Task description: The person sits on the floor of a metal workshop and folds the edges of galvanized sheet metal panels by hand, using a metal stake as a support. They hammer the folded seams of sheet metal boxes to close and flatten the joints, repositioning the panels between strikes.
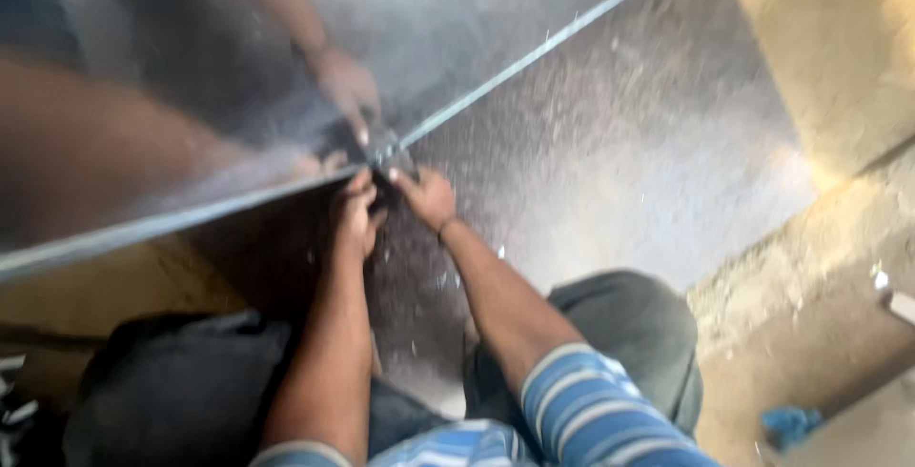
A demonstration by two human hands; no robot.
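A large shiny metal sheet (648, 143) lies on the floor, and a second sheet (191, 76) stands bent up from it along a raised seam (534, 52). Both my hands meet at the seam's corner. My left hand (355, 214) and my right hand (427, 195) pinch a small dark tool or clip (386, 157) there; blur hides what it is. The upright sheet mirrors my arms and hands. My sleeves are blue and white striped.
My knees in dark trousers (639, 334) rest on the sheet's near edge. Bare concrete floor (829, 267) lies to the right, with a blue scrap (789, 421) at the lower right. A dark bundle of cloth (172, 391) sits at the lower left.
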